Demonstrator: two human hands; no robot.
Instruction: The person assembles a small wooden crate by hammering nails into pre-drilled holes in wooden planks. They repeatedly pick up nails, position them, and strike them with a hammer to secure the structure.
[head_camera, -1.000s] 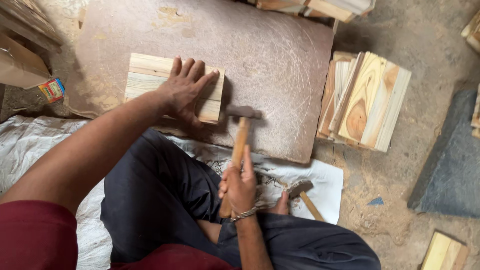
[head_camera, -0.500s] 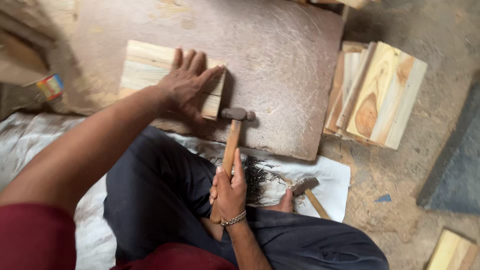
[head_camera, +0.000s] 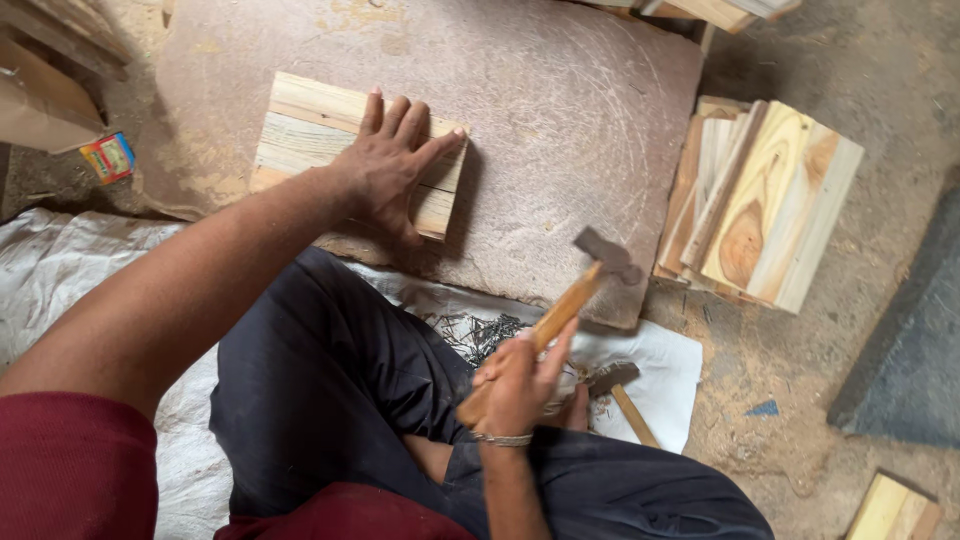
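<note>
Stone, a broad flat slab (head_camera: 560, 150), carries a pale wooden board (head_camera: 310, 140), and more cut boards (head_camera: 770, 200) lean stacked just beside its right edge. The left hand (head_camera: 395, 165) lies open, palm down on the board. The right hand (head_camera: 520, 385) is closed around the wooden handle of a hammer (head_camera: 570, 305), its head tilted above the slab's near edge, with loose nails (head_camera: 480, 335) beneath.

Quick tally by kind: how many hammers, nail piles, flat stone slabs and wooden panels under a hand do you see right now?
Hammers: 2, one in the right hand, one lying on the white sheet
Nail piles: 1
Stone slabs: 1
Wooden panels under the left hand: 1
Total: 5
</note>
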